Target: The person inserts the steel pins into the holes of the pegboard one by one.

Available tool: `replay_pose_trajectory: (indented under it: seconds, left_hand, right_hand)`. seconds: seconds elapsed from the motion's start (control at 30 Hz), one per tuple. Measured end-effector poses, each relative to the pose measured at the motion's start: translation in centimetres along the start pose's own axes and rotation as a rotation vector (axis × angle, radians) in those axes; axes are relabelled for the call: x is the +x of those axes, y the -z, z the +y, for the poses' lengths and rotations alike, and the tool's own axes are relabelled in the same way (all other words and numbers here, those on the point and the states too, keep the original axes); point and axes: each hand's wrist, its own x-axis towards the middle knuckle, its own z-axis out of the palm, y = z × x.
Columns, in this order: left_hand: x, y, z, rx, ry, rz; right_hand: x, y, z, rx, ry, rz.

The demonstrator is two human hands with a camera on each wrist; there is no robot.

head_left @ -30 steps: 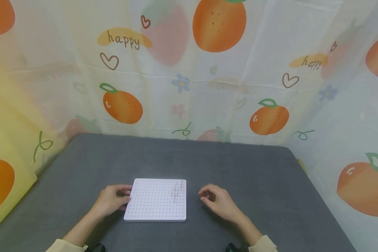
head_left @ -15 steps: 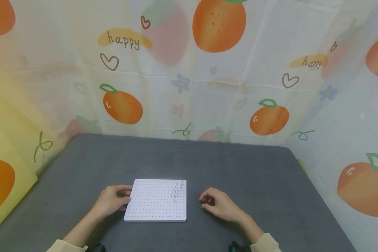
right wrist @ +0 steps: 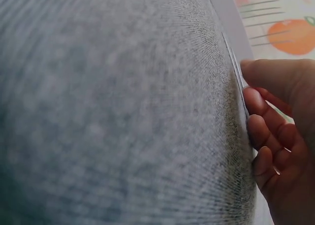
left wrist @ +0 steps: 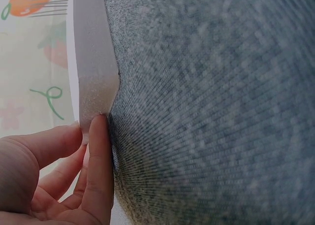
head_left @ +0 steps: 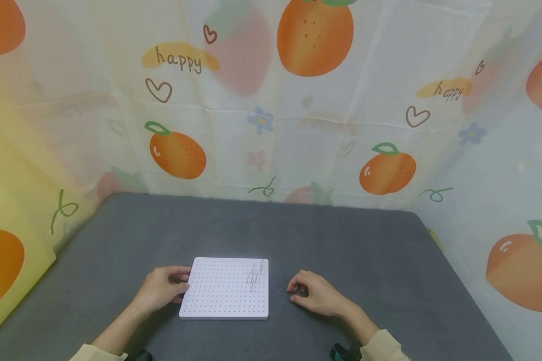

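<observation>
A white pegboard [head_left: 221, 296] with a grid of small holes lies on the table. Several thin metal pins [head_left: 254, 277] stand upright in it near its far right corner. My left hand [head_left: 162, 286] holds the board's left edge between thumb and fingers, as the left wrist view also shows. To the right of the board, two loose thin pins [head_left: 286, 300] lie on the cloth. My right hand [head_left: 313, 292] is low over their right ends, fingers bent, with a gap between thumb and index finger. In the right wrist view its fingertips [right wrist: 253, 99] are beside a metal pin [right wrist: 233, 60]; contact is unclear.
The dark grey table [head_left: 343, 240] extends around the board on all sides. Behind it hangs a pale curtain [head_left: 316, 130] printed with oranges, and similar cloth hangs at the left and right.
My right hand has shifted slightly right and towards me, and its thumb and index finger have come down near the loose pins. The left hand and the board stay put.
</observation>
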Motion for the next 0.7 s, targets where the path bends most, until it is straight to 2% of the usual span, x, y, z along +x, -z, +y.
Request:
replay_pose_trajectory:
  seconds: [0.23,0.7]
  left_hand:
    - [0.04,-0.04,0.02,0.013,0.003,0.001]
    - [0.06,-0.07,-0.03,0.006,0.009,-0.001]
  right_hand:
    - [0.1,-0.13,-0.01,-0.071,0.049,0.012]
    - [0.35,0.0,-0.41,-0.128,-0.003,-0.043]
